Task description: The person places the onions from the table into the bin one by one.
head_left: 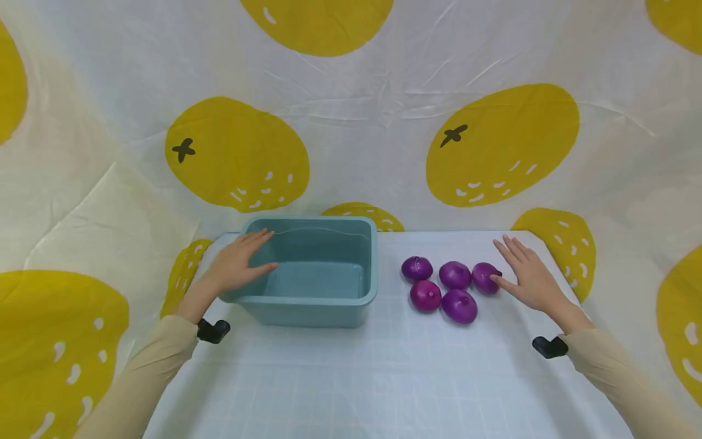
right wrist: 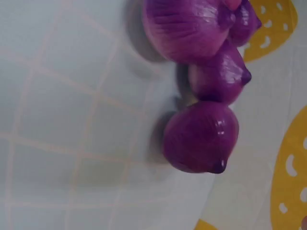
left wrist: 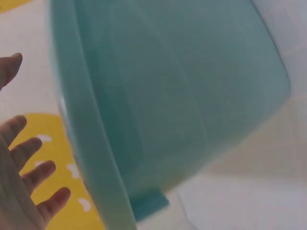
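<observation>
My left hand [head_left: 237, 262], fingers extended, hovers over the left side of a blue-green plastic tub [head_left: 323, 302]. In the left wrist view its spread fingers [left wrist: 36, 175] show beside the tub's rim [left wrist: 96, 143], holding nothing. To the right of the tub, several purple onions [head_left: 459, 306] lie in a close cluster on the table. My right hand [head_left: 529, 274] is held out flat at the cluster's right side, its thumb overlapping the rightmost onion [head_left: 485, 278] in the head view. Seen from the right wrist, the onions [right wrist: 201, 136] sit in a row, each with a pointed tip.
A white table with a faint grid cloth [head_left: 340, 378] carries everything. Behind it and at both sides hangs a pale curtain [head_left: 373, 146] printed with large yellow fruit. Each wrist wears a small black camera, such as the left one [head_left: 214, 331].
</observation>
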Demonstrator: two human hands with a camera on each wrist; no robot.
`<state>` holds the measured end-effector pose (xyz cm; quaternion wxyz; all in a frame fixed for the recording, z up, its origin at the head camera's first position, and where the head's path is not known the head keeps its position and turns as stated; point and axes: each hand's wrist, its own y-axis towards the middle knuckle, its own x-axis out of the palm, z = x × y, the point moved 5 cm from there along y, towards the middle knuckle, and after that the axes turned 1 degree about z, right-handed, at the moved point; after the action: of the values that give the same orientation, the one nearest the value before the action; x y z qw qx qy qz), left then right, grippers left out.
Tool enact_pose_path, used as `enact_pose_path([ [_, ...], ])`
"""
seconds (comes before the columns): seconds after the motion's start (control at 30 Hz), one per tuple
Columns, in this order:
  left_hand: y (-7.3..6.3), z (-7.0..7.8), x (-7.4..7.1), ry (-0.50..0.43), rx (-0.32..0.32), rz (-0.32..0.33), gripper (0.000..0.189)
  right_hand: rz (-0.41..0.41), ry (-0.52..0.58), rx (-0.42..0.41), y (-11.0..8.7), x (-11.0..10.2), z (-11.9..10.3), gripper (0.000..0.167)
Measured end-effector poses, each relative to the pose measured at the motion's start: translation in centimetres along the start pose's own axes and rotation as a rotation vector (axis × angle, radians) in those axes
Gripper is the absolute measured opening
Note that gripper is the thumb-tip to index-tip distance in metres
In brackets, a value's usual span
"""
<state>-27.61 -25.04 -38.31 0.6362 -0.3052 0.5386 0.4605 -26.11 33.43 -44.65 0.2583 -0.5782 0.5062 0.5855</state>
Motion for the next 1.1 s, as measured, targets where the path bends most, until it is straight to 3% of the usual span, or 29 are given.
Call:
enact_pose_path([
  [0.2, -0.7, -1.9, -0.9, -0.093, -0.071, 0.06, 0.075, 0.055, 0.026, -0.005, -1.0, 0.7, -0.6, 0.082],
  [0.43, -0.9, -4.1, -0.7, -0.333, -0.182, 0.119, 0.075, 0.065, 0.081, 0.054, -1.8, 1.5, -0.9, 0.077],
  [0.77, -1.1, -6.6, 0.2, -0.445, -0.295, 0.17, 0.079, 0.058, 0.24, 0.162, -3.2, 3.1, -1.2, 0.069],
  [0.93, -1.3, -7.1, 0.5, -0.496, -0.349, 0.17, 0.079, 0.061, 0.325, 0.145, -4.0, 4.4, -1.3, 0.064],
  [1.1, -1.6, -8.1, 1.2, -0.567, -0.408, 0.182, 0.076, 0.009, 0.4, 0.133, -4.4, 5.5, -1.7, 0.067],
])
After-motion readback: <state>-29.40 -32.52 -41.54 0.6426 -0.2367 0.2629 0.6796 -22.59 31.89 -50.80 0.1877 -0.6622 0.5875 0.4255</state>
